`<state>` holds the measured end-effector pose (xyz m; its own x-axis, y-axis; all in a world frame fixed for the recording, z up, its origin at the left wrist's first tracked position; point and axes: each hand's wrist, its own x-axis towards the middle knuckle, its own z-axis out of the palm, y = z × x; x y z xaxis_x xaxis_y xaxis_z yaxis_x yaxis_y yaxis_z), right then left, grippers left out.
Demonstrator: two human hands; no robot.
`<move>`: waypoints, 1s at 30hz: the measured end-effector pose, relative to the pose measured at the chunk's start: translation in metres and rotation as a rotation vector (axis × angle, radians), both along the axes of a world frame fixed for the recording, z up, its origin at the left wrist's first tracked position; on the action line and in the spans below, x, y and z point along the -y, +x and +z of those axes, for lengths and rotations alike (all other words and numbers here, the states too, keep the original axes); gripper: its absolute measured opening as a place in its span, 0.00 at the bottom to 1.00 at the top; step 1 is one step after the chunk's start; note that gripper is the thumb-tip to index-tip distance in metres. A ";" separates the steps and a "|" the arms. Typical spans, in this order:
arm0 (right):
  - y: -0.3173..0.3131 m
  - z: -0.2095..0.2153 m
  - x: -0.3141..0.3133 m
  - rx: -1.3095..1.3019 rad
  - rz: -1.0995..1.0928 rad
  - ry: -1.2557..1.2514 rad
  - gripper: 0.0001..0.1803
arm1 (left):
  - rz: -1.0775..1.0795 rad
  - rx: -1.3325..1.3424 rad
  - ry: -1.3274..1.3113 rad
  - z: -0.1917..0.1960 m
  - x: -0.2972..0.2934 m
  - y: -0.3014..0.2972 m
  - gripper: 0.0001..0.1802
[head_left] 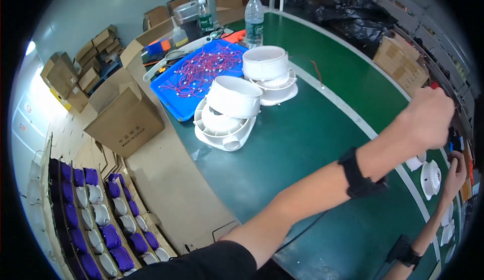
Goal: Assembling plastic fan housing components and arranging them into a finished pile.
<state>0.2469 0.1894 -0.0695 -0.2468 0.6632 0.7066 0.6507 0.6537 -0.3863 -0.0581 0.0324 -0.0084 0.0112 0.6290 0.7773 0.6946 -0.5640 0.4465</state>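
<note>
I stand at a long green worktable (297, 144) with a white line painted along its far side, in a workshop with many brown cardboard boxes (126, 118) on the floor to my left. Both my arms reach far to the right edge of the view. My left hand (428, 118) is up at a dark device (456, 141) with some blue and red parts; I see only the back of the hand, so I cannot tell if the fingers are closed on something or only touching it. My right hand (455, 171) is just under it, the fingers bent against the lower side of the same device, and also here I cannot tell if they really grip. Each wrist has a black band.

Just beside my right hand, small white round housings (431, 179) lie on the table near its edge. In the middle of the table, well apart from my hands, there are two stacks of bigger white plastic housings (234, 103) (the nearer one is tilted). Behind them is a blue tray (176, 98) full of red wires, and a clear water bottle (254, 20) stands upright beyond it. On the floor at lower left, rows of purple and white parts (101, 214) sit in cardboard dividers.
</note>
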 end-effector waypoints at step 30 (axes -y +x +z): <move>0.058 0.080 0.144 -0.176 0.305 -0.078 0.14 | 0.376 -0.797 -1.156 -0.057 -0.013 -0.167 0.23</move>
